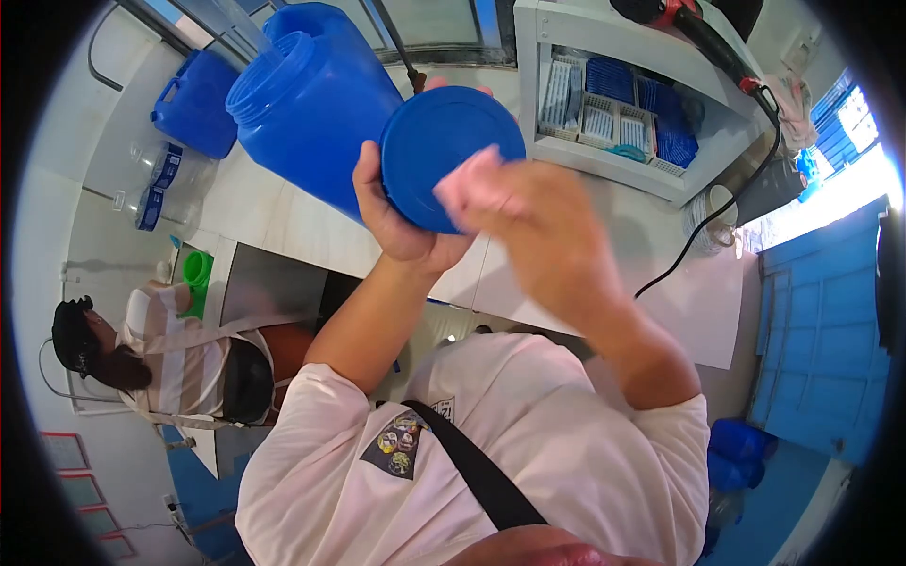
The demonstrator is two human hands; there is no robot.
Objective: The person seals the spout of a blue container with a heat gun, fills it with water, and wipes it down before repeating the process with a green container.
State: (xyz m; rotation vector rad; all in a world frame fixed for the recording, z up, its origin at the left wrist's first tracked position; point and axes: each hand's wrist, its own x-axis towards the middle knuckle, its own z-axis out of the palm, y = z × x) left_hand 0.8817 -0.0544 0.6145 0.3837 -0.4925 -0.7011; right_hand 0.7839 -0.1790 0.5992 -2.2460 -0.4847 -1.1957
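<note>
A round blue lid (pixel 444 141) is held up in my left hand (pixel 404 222), with the thumb at its left edge and fingertips showing over its top rim. My right hand (pixel 547 222), blurred by motion, is closed on a pink cloth (pixel 479 189) that lies against the lid's right part. Behind the lid, to the left, a large blue container (pixel 316 113) leans on the white counter with its wide threaded mouth uncovered. Something clear, like a stream or tube, shows at that mouth.
A smaller blue jug (pixel 196 104) and clear bottles (pixel 165 184) are at the left. A co-worker (pixel 189 363) is at the lower left by a green container (pixel 196 274). A shelf (pixel 613 174) with baskets and a corded black-red tool (pixel 708 38) are at the right.
</note>
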